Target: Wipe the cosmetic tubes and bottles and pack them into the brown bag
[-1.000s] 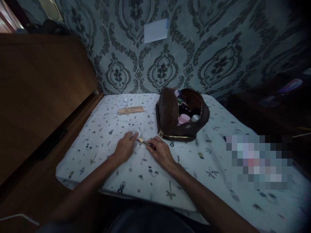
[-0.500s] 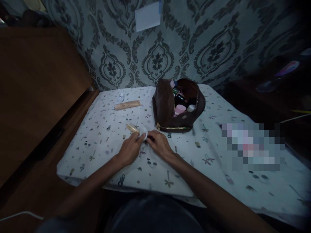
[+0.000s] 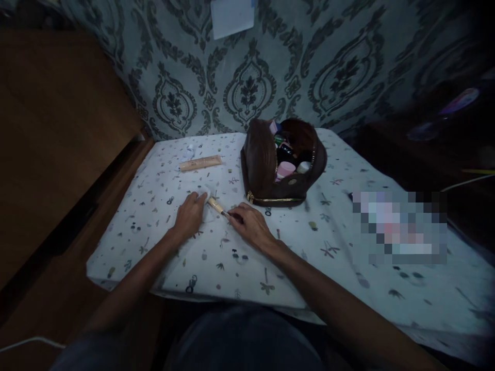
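In front of the brown bag (image 3: 260,161), my right hand (image 3: 251,224) hides one end of the beige stick (image 3: 215,205), and my left hand (image 3: 188,216) covers part of the white wad (image 3: 208,192). Down inside the bag, dark contents run together and I can't name them. Left of it, the print on the tube (image 3: 200,163) is too small to read, and a whitish lump (image 3: 189,151) is blurred. To its right, blocky pixels mask something (image 3: 398,226); farther right, a purplish object (image 3: 460,101) blurs into shadow. Above it, the top edge crops the paper (image 3: 232,19).
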A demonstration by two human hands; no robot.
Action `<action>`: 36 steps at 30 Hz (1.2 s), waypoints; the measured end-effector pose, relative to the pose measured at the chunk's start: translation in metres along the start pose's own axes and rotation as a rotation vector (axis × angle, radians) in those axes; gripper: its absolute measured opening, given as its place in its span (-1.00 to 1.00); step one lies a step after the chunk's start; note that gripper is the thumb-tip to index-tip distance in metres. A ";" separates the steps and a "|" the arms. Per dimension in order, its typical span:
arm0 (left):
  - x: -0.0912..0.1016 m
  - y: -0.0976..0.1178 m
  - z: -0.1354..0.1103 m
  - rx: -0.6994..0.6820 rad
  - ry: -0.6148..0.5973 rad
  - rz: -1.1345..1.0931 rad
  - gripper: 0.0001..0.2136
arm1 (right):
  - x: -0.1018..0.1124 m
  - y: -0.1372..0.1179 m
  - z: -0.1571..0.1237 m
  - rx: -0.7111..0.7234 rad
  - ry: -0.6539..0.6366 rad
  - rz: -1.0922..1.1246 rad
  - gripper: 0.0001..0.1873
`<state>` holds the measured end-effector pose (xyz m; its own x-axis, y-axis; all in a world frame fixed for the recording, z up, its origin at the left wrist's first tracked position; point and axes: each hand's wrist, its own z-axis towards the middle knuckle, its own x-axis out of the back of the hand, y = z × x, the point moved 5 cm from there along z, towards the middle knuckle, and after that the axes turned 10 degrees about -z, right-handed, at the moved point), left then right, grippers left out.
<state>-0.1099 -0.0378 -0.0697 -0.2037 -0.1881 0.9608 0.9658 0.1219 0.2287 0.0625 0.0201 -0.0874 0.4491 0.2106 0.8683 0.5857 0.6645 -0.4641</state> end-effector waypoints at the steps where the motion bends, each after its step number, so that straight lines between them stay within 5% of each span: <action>1: -0.002 0.006 -0.004 -0.016 -0.005 -0.008 -0.58 | -0.001 0.000 0.000 0.000 -0.009 -0.003 -0.79; 9: -0.009 0.051 -0.031 -0.185 -0.124 -0.134 -0.58 | 0.006 -0.001 -0.003 -0.054 0.031 0.222 -0.74; 14: 0.005 0.040 -0.030 -0.281 -0.124 -0.253 -0.63 | 0.011 -0.004 -0.004 -0.010 0.028 0.278 -0.75; 19: 0.018 0.024 -0.036 -0.350 -0.142 -0.330 -0.63 | 0.017 -0.004 0.015 0.086 0.093 0.031 -0.63; 25: 0.029 -0.007 -0.041 -0.275 -0.157 -0.384 -0.67 | 0.004 -0.025 0.033 0.353 -0.104 -0.228 -0.69; 31: 0.037 -0.035 -0.049 -0.106 -0.018 -0.419 -0.69 | -0.004 -0.026 0.022 0.278 -0.115 -0.185 -0.80; 36: 0.027 -0.011 -0.056 -0.100 0.136 -0.299 -0.56 | -0.010 -0.027 0.010 0.221 -0.089 -0.150 -0.80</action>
<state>-0.1172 -0.0992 -0.0551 -0.4636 -0.3303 0.8222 0.8788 -0.0529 0.4743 0.0352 0.0073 -0.0813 0.3021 0.1535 0.9408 0.4755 0.8311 -0.2883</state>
